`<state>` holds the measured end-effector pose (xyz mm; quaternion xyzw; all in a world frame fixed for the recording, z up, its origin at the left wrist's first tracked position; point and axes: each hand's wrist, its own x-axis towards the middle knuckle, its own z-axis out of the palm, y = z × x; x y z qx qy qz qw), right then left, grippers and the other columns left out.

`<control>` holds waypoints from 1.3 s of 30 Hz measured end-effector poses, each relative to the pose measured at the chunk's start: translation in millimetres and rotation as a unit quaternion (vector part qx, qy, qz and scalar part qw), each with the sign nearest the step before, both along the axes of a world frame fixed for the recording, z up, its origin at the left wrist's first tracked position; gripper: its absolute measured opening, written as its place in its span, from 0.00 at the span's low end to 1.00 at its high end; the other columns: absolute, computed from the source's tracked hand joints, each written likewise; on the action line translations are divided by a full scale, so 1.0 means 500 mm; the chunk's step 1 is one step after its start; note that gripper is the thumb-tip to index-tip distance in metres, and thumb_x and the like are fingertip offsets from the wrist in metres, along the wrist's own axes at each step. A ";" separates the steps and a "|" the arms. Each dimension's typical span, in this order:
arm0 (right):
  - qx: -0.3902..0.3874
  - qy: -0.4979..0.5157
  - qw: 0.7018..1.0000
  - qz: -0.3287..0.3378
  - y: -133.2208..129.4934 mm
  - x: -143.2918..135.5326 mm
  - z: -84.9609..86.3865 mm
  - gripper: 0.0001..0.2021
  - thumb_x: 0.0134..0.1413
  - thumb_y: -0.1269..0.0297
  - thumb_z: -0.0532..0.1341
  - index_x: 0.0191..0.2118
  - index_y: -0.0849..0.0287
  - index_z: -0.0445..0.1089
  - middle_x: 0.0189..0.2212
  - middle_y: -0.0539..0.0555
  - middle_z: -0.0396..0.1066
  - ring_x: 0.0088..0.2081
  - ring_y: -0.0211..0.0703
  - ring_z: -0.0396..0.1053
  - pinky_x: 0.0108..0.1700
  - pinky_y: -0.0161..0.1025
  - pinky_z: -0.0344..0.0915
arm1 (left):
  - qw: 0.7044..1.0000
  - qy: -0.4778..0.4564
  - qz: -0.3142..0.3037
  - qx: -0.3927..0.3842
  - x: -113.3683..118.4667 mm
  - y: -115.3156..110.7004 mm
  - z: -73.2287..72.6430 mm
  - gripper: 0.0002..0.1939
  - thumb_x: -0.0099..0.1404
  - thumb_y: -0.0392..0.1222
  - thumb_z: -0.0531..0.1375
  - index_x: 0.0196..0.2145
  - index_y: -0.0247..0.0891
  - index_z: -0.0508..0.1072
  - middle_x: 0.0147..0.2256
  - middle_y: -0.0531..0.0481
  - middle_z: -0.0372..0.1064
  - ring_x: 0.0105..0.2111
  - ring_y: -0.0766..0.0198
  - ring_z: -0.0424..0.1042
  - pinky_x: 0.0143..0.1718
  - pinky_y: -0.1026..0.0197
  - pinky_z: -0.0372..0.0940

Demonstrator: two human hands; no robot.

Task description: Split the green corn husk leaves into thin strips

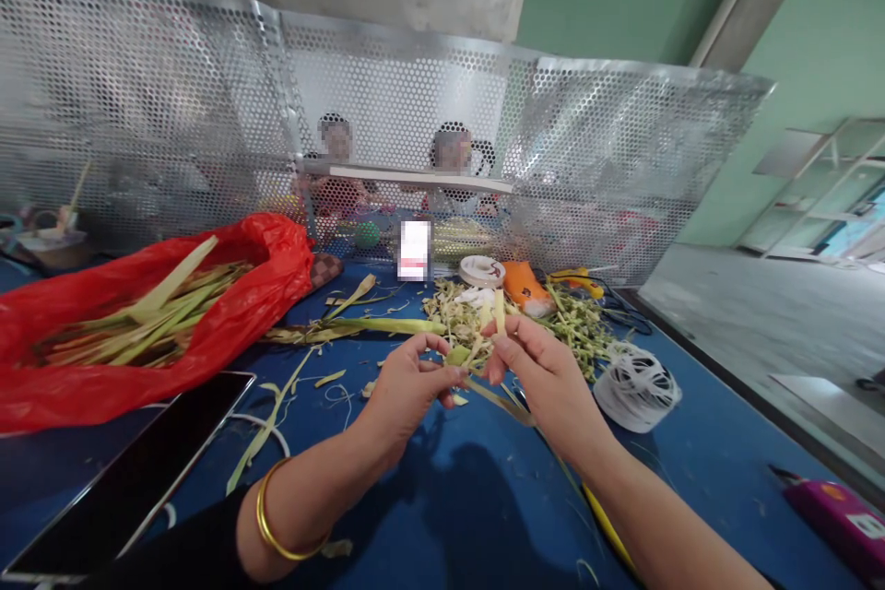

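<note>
My left hand (415, 385) is closed, thumb and fingers pinching a small green folded piece of leaf strip (457, 356). Close beside it, my right hand (529, 364) is also closed, gripping a pale yellow leaf strip (500, 313) that sticks up past the fingertips. Another dull strip (503, 403) hangs below the fingers; I cannot tell whether it joins the piece in my left hand. Behind the hands lies a heap of pale and green plant scraps (581, 327). A long green leaf (387, 325) stretches to the left of the heap.
A red plastic bag (277, 249) of long leaves lies left, beside a dark tablet (138, 470). White spool (637, 387), tape roll (482, 271) and orange packet (526, 288) stand right of centre. A purple device (836, 516) is far right. Perforated metal panels (401, 83) rise behind, people beyond.
</note>
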<state>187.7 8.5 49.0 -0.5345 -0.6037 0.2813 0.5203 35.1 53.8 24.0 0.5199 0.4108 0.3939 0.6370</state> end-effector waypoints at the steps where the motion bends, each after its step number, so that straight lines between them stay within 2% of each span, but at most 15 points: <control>1: -0.006 -0.030 1.000 -0.005 0.002 0.002 -0.002 0.12 0.60 0.60 0.52 0.29 0.57 0.68 0.19 0.47 0.68 0.26 0.39 0.65 0.37 0.36 0.61 | 1.000 -0.002 -0.001 -0.003 0.000 0.000 0.000 0.15 0.47 0.40 0.66 0.30 0.39 0.65 0.19 0.55 0.72 0.16 0.70 0.64 0.24 0.66 0.57; 4: -0.020 -0.104 0.994 0.002 0.006 0.009 -0.006 0.15 0.59 0.61 0.53 0.22 0.58 0.66 0.22 0.50 0.69 0.28 0.40 0.65 0.35 0.36 0.60 | 1.000 -0.004 0.000 -0.012 0.001 0.002 -0.002 0.13 0.47 0.39 0.66 0.29 0.39 0.65 0.20 0.54 0.72 0.16 0.71 0.64 0.25 0.67 0.57; 9: -0.021 -0.116 0.993 -0.023 0.006 0.011 -0.006 0.10 0.56 0.63 0.55 0.25 0.57 0.66 0.22 0.48 0.68 0.27 0.39 0.64 0.33 0.35 0.58 | 0.999 -0.007 0.008 -0.031 0.000 0.004 -0.004 0.11 0.46 0.38 0.66 0.26 0.38 0.65 0.20 0.52 0.73 0.16 0.72 0.64 0.25 0.66 0.58; 11: -0.008 -0.122 0.992 -0.027 0.005 0.011 -0.006 0.10 0.56 0.63 0.54 0.25 0.57 0.65 0.21 0.47 0.66 0.26 0.38 0.63 0.32 0.35 0.57 | 0.999 -0.010 0.008 -0.032 0.000 0.005 -0.005 0.12 0.46 0.38 0.66 0.25 0.37 0.65 0.20 0.52 0.73 0.16 0.72 0.64 0.25 0.66 0.58; 14: 0.003 -0.170 0.985 -0.014 0.003 0.011 -0.004 0.13 0.55 0.64 0.54 0.21 0.57 0.65 0.20 0.48 0.65 0.27 0.38 0.62 0.33 0.35 0.56 | 0.999 -0.029 0.003 -0.033 0.001 0.008 -0.009 0.12 0.44 0.37 0.66 0.24 0.37 0.65 0.19 0.53 0.72 0.16 0.72 0.64 0.24 0.66 0.59; 16: -0.018 -0.187 0.982 0.004 0.002 0.012 -0.002 0.12 0.52 0.67 0.54 0.20 0.58 0.64 0.21 0.48 0.64 0.28 0.39 0.62 0.32 0.35 0.56 | 0.998 -0.046 0.009 -0.041 0.002 0.011 -0.012 0.12 0.43 0.37 0.67 0.24 0.37 0.66 0.19 0.53 0.72 0.16 0.72 0.63 0.24 0.66 0.59; 21: -0.060 -0.195 0.978 0.039 0.003 0.015 0.002 0.11 0.48 0.69 0.53 0.18 0.58 0.60 0.20 0.48 0.61 0.27 0.38 0.60 0.31 0.35 0.54 | 0.996 -0.061 0.017 -0.056 0.004 0.014 -0.018 0.14 0.42 0.37 0.68 0.24 0.36 0.66 0.20 0.53 0.72 0.16 0.72 0.63 0.23 0.66 0.60; 30: -0.086 -0.195 0.977 0.010 0.004 0.014 -0.002 0.09 0.44 0.69 0.52 0.17 0.58 0.57 0.19 0.48 0.58 0.26 0.37 0.57 0.30 0.35 0.53 | 0.996 -0.059 -0.009 -0.068 0.003 0.013 -0.021 0.12 0.47 0.37 0.67 0.27 0.35 0.67 0.22 0.52 0.72 0.18 0.73 0.64 0.24 0.68 0.58; 39: -0.089 -0.219 0.972 0.005 0.005 0.017 -0.002 0.09 0.43 0.68 0.51 0.17 0.58 0.54 0.18 0.47 0.56 0.25 0.37 0.56 0.29 0.35 0.52 | 0.994 -0.068 -0.023 -0.079 0.003 0.007 -0.018 0.13 0.47 0.37 0.67 0.27 0.36 0.66 0.22 0.54 0.72 0.19 0.73 0.63 0.25 0.68 0.57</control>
